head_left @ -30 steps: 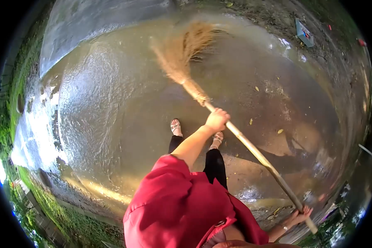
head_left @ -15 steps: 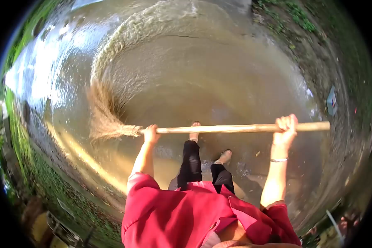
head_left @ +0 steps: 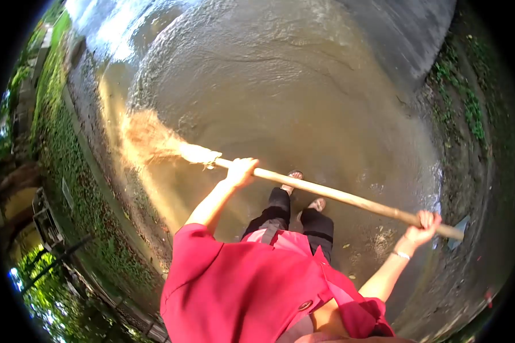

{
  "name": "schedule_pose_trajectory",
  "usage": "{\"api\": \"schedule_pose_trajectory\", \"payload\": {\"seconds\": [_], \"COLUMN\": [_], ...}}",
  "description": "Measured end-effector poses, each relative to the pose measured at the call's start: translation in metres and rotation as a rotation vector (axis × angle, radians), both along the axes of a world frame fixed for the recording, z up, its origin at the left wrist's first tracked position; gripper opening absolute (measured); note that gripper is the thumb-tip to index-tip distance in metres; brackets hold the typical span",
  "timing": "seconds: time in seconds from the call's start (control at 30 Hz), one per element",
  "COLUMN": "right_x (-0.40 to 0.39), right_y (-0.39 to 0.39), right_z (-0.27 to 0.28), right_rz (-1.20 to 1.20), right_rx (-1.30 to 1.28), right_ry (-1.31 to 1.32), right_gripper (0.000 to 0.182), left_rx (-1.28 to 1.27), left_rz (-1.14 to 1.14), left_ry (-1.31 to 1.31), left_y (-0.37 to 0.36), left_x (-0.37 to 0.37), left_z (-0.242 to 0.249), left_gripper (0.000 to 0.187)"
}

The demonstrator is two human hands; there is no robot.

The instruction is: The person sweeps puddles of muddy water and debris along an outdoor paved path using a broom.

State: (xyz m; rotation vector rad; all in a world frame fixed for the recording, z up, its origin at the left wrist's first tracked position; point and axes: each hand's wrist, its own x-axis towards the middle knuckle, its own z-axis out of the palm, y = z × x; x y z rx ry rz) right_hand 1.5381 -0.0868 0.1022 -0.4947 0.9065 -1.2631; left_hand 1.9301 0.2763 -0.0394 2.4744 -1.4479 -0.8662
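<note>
A long-handled broom [head_left: 349,198] slants across the view, its wooden handle running down to the right. Its brown bristle head [head_left: 149,137] is at the left, over the sunlit edge of the muddy water. My left hand [head_left: 242,172] is closed round the handle close to the bound neck of the bristles. Near the handle's other end, my right hand [head_left: 422,227] grips it, with a bracelet on the wrist. Below the handle, my feet [head_left: 304,194] stand in shallow brown water [head_left: 280,108].
Grass and a kerb [head_left: 91,166] line the left side. A dark paved patch [head_left: 406,40] lies at the upper right, beside a muddy bank with plants [head_left: 469,108]. A pale flat object [head_left: 458,231] lies past the handle's right end. Dark railings stand at the lower left.
The handle has tilted, its right end now lower. My left hand has moved right and slightly up, my right hand right and down. The view has turned, showing more of the paved patch.
</note>
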Motion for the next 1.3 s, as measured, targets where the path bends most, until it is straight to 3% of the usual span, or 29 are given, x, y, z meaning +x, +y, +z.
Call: {"api": "schedule_pose_trajectory", "payload": {"seconds": [0.1, 0.13, 0.2, 0.27, 0.37, 0.5, 0.67, 0.73, 0.8, 0.9, 0.97, 1.0, 1.07, 1.1, 1.17, 1.23, 1.3], "right_x": [-0.094, -0.137, -0.186, -0.260, -0.332, -0.312, -0.253, -0.229, -0.206, -0.217, -0.252, -0.211, -0.125, -0.091, -0.025, 0.107, 0.174], "right_y": [-0.004, -0.006, 0.005, 0.024, 0.057, 0.089, 0.105, 0.104, 0.098, 0.064, 0.027, -0.004, -0.068, -0.093, -0.144, -0.179, -0.222], "right_z": [0.052, 0.069, 0.124, 0.163, 0.200, 0.220, 0.247, 0.253, 0.258, 0.234, 0.186, 0.156, 0.107, 0.091, 0.060, 0.043, 0.001], "right_rz": [-0.176, -0.150, -0.490, -0.448, -0.651, -0.788, -0.808, -0.769, -0.668, -0.221, -0.074, -0.180, -0.260, -0.206, -0.102, -0.067, -0.137], "right_rx": [-0.298, -0.362, -0.323, -0.415, -0.430, -0.467, -0.475, -0.474, -0.502, -0.660, -0.592, -0.426, -0.433, -0.449, -0.466, -0.464, -0.095], "right_ry": [0.125, 0.097, -0.098, -0.035, 0.466, 0.850, 1.287, 1.495, 1.752, 2.206, 2.235, 2.013, 1.716, 1.630, 1.452, 1.453, 0.813], "right_gripper": [0.024, 0.027, 0.032, 0.038, 0.051, 0.053, 0.055, 0.056, 0.057, 0.058, 0.065, 0.077, 0.082, 0.073, 0.060, 0.061, 0.021], "left_rx": [-0.220, -0.305, -0.502, -0.661, -0.817, -0.880, -0.648, -0.608, -0.574, -0.430, -0.374, -0.339, -0.366, -0.303, -0.247, -0.187, -0.113], "left_rz": [-0.158, -0.193, -0.275, -0.397, -0.514, -0.668, -0.845, -0.842, -0.762, -0.668, -0.549, -0.491, -0.332, -0.291, -0.169, -0.061, 0.030], "left_ry": [-0.004, 0.018, 0.003, 0.046, 0.093, 0.158, 0.352, 0.416, 0.478, 0.422, 0.387, 0.374, 0.304, 0.309, 0.224, 0.155, 0.061], "left_y": [-0.096, -0.129, -0.201, -0.273, -0.380, -0.479, -0.546, -0.550, -0.540, -0.470, -0.429, -0.412, -0.385, -0.383, -0.358, -0.331, -0.301], "left_x": [-0.033, -0.044, -0.072, -0.100, -0.163, -0.243, -0.293, -0.305, -0.292, -0.178, -0.110, -0.072, -0.022, 0.012, 0.059, 0.112, 0.168], "left_z": [0.029, 0.031, 0.047, 0.064, 0.071, 0.084, 0.089, 0.042, 0.018, -0.017, -0.049, -0.054, -0.085, -0.069, -0.089, -0.098, -0.109], "left_gripper": [0.014, 0.015, 0.019, 0.020, 0.020, 0.020, 0.023, 0.023, 0.024, 0.023, 0.022, 0.024, 0.025, 0.025, 0.023, 0.021, 0.018]}}
